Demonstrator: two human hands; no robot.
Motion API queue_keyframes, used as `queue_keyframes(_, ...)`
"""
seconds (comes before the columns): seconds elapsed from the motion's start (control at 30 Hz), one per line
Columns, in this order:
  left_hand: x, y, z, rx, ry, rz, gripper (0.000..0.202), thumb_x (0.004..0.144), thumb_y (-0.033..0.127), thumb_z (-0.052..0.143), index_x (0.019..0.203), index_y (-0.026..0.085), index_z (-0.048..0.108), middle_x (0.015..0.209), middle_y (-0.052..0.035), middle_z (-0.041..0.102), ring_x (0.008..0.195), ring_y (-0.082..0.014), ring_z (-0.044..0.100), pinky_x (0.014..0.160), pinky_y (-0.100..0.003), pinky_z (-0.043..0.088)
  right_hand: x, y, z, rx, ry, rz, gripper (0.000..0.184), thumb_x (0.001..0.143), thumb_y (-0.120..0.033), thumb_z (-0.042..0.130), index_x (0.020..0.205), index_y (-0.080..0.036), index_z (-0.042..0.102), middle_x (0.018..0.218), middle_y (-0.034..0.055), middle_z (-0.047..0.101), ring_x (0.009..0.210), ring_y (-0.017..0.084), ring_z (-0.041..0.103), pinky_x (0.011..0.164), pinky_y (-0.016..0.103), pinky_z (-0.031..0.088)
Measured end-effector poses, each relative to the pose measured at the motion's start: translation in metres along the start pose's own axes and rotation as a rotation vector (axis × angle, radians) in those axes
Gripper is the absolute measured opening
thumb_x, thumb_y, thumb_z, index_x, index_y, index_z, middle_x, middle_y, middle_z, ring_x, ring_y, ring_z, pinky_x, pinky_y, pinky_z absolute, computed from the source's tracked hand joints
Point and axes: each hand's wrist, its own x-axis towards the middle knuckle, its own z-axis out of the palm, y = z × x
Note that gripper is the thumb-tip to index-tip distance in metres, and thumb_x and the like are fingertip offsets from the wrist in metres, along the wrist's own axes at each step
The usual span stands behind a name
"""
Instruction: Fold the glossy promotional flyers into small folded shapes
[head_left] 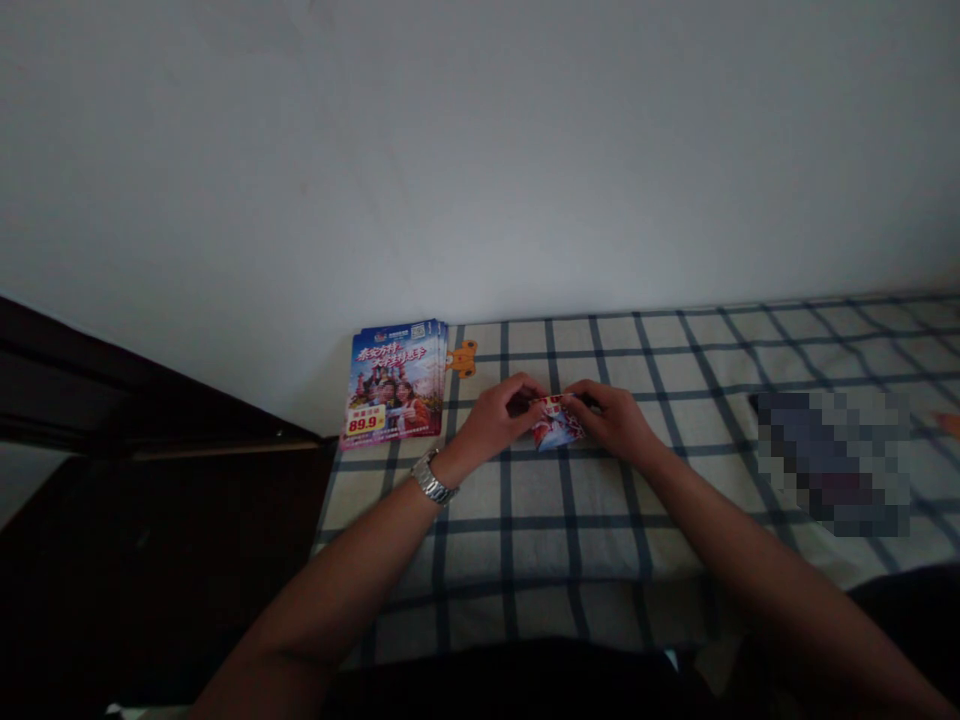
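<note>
Between my two hands is a small piece of folded printed paper, red along its upper edge and blue and white below, like the flyers at the left. My left hand, with a metal-banded watch on its wrist, pinches the paper's left side. From the right, my right hand pinches the opposite side of its upper edge. Both hands are low over the checked cloth, and the fingers hide part of the paper. Left of my hands lies a stack of colourful flyers with a yellow price patch.
A white and blue checked cloth covers the surface, which meets a pale wall at the back. An orange bear-shaped figure lies beside the flyers. At the right is a blurred-out dark object. Dark floor shows at the left.
</note>
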Motion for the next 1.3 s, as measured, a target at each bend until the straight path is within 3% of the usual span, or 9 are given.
queue_keyframes(0.3, 0.0004, -0.0022, 0.0002, 0.012, -0.047, -0.009, 0.021, 0.093, 0.039, 0.071, 0.098, 0.019, 0.068, 0.089, -0.0022, 0.072, 0.079, -0.0147, 0.067, 0.073, -0.027, 0.053, 0.0006, 0.0031, 0.0026, 0.057, -0.012, 0.012, 0.028, 0.098, -0.047, 0.06, 0.095, -0.022, 0.073, 0.081, 0.0031, 0.075, 0.071, 0.019, 0.066, 0.068, 0.03, 0.05)
queue_keyframes(0.53, 0.0015, -0.0004, 0.0013, -0.048, 0.073, -0.035, 0.019, 0.093, 0.037, 0.069, 0.093, 0.019, 0.061, 0.085, -0.0016, 0.067, 0.075, -0.014, 0.064, 0.068, -0.026, 0.051, -0.0013, 0.0021, 0.003, 0.286, -0.089, 0.089, 0.032, 0.095, -0.05, 0.067, 0.109, -0.022, 0.07, 0.094, 0.0042, 0.076, 0.078, 0.02, 0.068, 0.069, 0.031, 0.052)
queue_keyframes(1.03, -0.0008, 0.0032, 0.0055, -0.048, 0.004, -0.04, 0.026, 0.093, 0.041, 0.069, 0.088, 0.019, 0.056, 0.078, 0.002, 0.059, 0.069, -0.0115, 0.057, 0.062, -0.023, 0.046, -0.001, 0.0067, 0.0036, 0.176, -0.1, 0.116, 0.027, 0.095, -0.047, 0.065, 0.101, -0.021, 0.072, 0.083, 0.0019, 0.073, 0.068, 0.018, 0.061, 0.062, 0.029, 0.047)
queue_keyframes(1.13, -0.0025, 0.0035, 0.0064, -0.064, -0.025, -0.031, 0.023, 0.093, 0.04, 0.07, 0.095, 0.02, 0.057, 0.083, 0.0006, 0.063, 0.072, -0.0125, 0.061, 0.066, -0.024, 0.05, -0.001, 0.006, 0.0019, 0.166, -0.123, 0.116, 0.028, 0.095, -0.048, 0.064, 0.1, -0.021, 0.072, 0.081, 0.0015, 0.072, 0.067, 0.017, 0.06, 0.061, 0.028, 0.046)
queue_keyframes(1.3, -0.0046, 0.006, 0.0059, -0.051, -0.004, 0.041, 0.027, 0.098, 0.04, 0.065, 0.118, 0.022, 0.062, 0.105, -0.0054, 0.071, 0.095, -0.0175, 0.07, 0.085, -0.03, 0.057, -0.0015, 0.0049, 0.0008, 0.143, -0.145, 0.092, 0.025, 0.094, -0.044, 0.066, 0.097, -0.02, 0.072, 0.076, 0.0002, 0.07, 0.064, 0.015, 0.058, 0.059, 0.026, 0.044)
